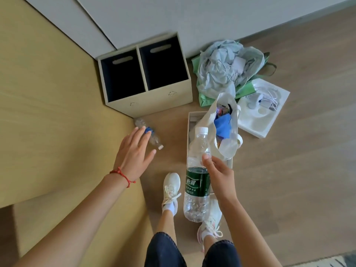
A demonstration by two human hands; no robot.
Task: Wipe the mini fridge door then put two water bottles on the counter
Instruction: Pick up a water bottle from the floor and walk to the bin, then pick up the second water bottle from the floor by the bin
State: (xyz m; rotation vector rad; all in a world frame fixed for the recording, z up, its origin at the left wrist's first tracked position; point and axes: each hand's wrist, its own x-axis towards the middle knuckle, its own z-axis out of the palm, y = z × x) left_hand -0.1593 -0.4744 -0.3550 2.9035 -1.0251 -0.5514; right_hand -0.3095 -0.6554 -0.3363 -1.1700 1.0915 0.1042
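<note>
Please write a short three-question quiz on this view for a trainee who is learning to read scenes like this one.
1. True or false: the right hand holds the green-labelled bottle.
2. Where does the blue-labelled bottle lie? A) on the floor by the two-compartment bin; B) inside the bin; C) in the white plastic bag.
3. Fill in: the left hand reaches toward the blue-labelled bottle with its fingers ____.

Key: 1 true; 2 A; 3 spread open.
</note>
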